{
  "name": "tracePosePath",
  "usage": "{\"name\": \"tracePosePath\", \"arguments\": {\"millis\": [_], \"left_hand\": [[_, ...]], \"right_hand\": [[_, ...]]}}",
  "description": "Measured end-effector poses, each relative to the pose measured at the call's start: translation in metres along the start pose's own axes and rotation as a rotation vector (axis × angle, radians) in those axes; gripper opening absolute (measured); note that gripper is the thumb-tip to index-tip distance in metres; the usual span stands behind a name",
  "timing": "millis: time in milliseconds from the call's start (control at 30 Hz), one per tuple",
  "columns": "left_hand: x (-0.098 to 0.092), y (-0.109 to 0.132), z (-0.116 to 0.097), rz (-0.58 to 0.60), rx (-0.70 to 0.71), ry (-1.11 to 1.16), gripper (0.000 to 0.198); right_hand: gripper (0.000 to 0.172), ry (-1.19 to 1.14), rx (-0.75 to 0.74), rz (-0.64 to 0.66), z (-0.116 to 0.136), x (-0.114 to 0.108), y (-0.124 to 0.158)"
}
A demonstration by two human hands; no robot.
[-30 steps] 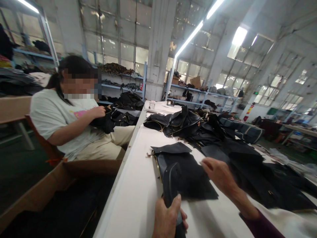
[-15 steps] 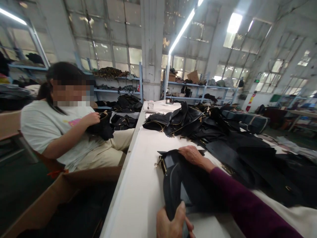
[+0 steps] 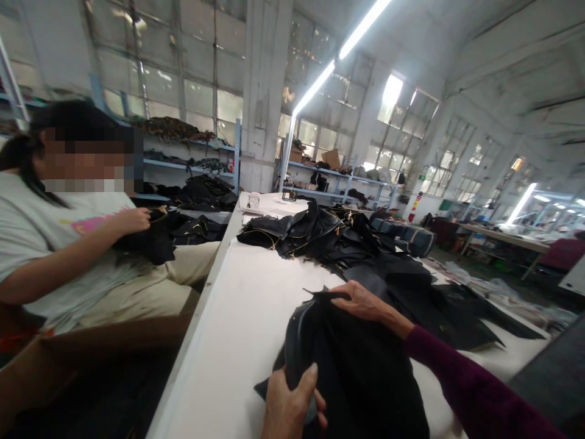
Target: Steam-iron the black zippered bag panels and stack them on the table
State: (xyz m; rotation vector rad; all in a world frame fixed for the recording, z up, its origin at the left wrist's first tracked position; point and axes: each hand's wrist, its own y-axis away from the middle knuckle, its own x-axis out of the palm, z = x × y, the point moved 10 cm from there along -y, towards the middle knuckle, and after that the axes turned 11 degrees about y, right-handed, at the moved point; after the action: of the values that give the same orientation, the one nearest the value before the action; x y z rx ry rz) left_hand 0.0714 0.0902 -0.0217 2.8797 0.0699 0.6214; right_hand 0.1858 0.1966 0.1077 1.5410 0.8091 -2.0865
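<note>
A black bag (image 3: 361,372) with loose, unfinished-looking edges is raised over the near part of the white table (image 3: 228,323). Low in the view, my left hand (image 3: 290,399) grips the bag's curved edge strip between thumb and fingers. My right hand (image 3: 361,300), in a purple sleeve, pinches the top edge of the same bag farther away. Black fabric hangs between and below the two hands and hides part of the table. Beyond them lies a heap of black bag pieces (image 3: 315,228) with gold zips.
At the left sits a co-worker (image 3: 91,231) holding black material with a gold zip. A cardboard box (image 3: 105,347) with dark material stands by the table's left edge. Flat black pieces (image 3: 411,286) lie at the right. Blue shelves (image 3: 320,174) line the back wall.
The bag has turned over: its gold zip and clasp no longer show, and plain black cloth now faces me. Both hands keep hold. The view has swung to the right.
</note>
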Motion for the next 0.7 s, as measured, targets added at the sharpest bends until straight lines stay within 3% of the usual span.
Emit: {"name": "tracePosePath", "arguments": {"millis": [233, 400, 533, 700], "left_hand": [[0.007, 0.003, 0.007, 0.048, -0.037, 0.002, 0.038], [0.003, 0.005, -0.002, 0.037, -0.017, -0.013, 0.04], [-0.004, 0.005, -0.004, -0.003, -0.042, -0.017, 0.044], [-0.011, 0.004, 0.0, -0.048, -0.054, 0.021, 0.045]], "right_hand": [[0.028, -0.187, 0.013, 0.092, 0.018, 0.007, 0.014], [0.031, -0.601, 0.163, 0.234, 0.014, 0.02, 0.034], [0.032, -0.859, 0.313, 0.222, -0.004, 0.026, 0.053], [0.036, -0.937, 0.376, 0.141, -0.04, 0.031, 0.064]]}}
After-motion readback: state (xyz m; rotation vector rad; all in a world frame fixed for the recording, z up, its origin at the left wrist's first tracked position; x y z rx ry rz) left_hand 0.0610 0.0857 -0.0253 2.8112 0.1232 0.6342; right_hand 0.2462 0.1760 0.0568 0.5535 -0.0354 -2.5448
